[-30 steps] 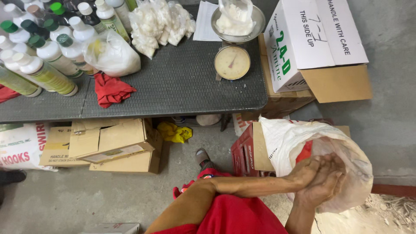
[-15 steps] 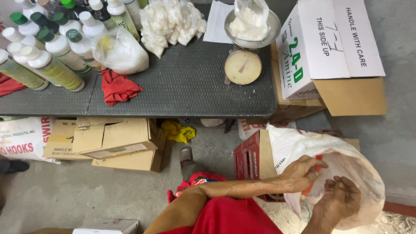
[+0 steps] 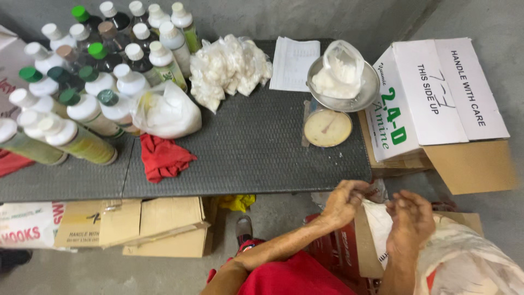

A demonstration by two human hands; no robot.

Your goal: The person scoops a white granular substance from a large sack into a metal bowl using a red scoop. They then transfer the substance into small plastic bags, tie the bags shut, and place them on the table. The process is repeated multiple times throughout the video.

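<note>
a large white plastic sack [image 3: 464, 257] sits low at right, its crumpled mouth gathered upward.

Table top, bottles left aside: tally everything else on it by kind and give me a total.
Red cloths: 2 (one, one cut off at the left edge)
Tied bags of white stuff: 2 (beside the bottles, in the scale pan)
Heap of small white packets: 1
Dial scale: 1
Paper sheet: 1
Total: 7
</note>
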